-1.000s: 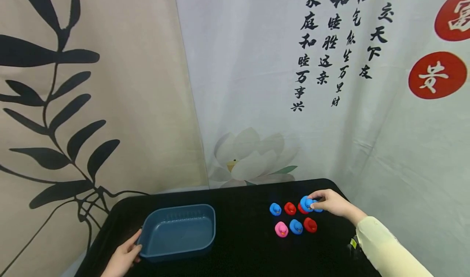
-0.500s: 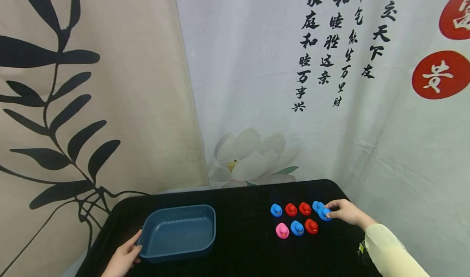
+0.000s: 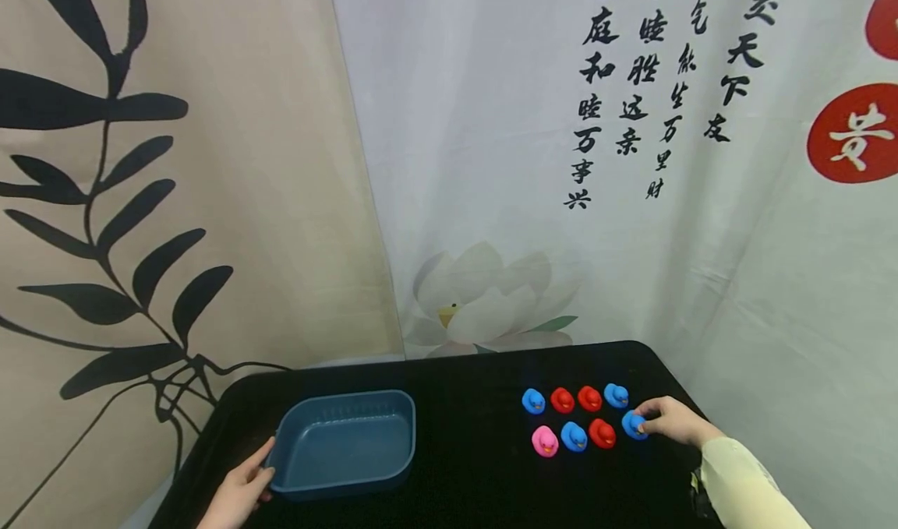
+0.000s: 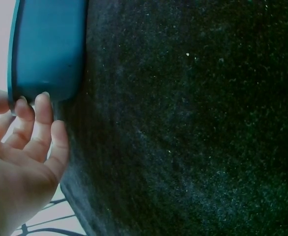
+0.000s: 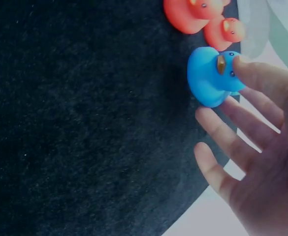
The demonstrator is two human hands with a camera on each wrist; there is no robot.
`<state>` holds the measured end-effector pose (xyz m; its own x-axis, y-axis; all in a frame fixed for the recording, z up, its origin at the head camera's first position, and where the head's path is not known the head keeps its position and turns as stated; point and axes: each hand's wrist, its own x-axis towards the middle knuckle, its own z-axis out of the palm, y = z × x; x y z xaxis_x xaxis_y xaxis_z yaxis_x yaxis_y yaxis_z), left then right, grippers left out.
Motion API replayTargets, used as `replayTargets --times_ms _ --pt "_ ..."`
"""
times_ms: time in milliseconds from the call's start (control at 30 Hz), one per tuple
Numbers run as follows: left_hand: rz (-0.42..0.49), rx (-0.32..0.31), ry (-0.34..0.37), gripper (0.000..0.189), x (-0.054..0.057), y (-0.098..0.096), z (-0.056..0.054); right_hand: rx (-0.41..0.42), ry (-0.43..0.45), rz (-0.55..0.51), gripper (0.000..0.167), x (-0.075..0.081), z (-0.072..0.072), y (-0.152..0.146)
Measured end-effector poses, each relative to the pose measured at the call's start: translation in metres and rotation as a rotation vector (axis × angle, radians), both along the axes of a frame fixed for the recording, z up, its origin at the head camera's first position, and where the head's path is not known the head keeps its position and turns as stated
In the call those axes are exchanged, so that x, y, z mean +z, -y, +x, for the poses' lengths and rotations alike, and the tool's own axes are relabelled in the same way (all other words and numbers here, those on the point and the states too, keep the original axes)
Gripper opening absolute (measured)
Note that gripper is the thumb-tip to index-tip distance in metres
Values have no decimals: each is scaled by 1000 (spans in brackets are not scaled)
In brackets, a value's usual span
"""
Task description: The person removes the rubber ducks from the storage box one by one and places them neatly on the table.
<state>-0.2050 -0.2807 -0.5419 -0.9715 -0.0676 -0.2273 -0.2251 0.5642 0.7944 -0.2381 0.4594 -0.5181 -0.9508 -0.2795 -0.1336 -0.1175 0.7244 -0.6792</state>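
In the head view my right hand point(image 3: 675, 421) is at the right end of a group of small rubber ducks. It pinches a blue rubber duck point(image 3: 632, 425) at the front row's right end; the right wrist view shows the thumb against the head of this duck point(image 5: 206, 81). Further left, the front row has a red duck point(image 3: 602, 433), a blue duck point(image 3: 574, 437) and a pink duck point(image 3: 545, 441). My left hand point(image 3: 241, 488) holds the left edge of a dark blue plastic tray point(image 3: 340, 447), its thumb at the rim and fingers against the outside.
Behind lies a second row: a blue duck point(image 3: 533, 401), two red ducks, of which one point(image 3: 589, 398) is nearer the right, and another blue duck point(image 3: 616, 395). Everything stands on a black-covered table point(image 3: 470, 467). A printed curtain point(image 3: 491, 163) hangs behind its far edge.
My right hand has carried the blue duck from above the back row to the right and nearer, down to the front row's right end. My left hand stays on the tray.
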Motion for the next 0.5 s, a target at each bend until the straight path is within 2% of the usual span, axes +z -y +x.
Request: replayTargets --times_ms 267,500 --pt "-8 6 -6 60 -4 0 -1 46 22 -17 20 -14 -2 -5" --pt "-15 4 -9 59 0 -1 -1 6 35 -19 20 -16 -7 1"
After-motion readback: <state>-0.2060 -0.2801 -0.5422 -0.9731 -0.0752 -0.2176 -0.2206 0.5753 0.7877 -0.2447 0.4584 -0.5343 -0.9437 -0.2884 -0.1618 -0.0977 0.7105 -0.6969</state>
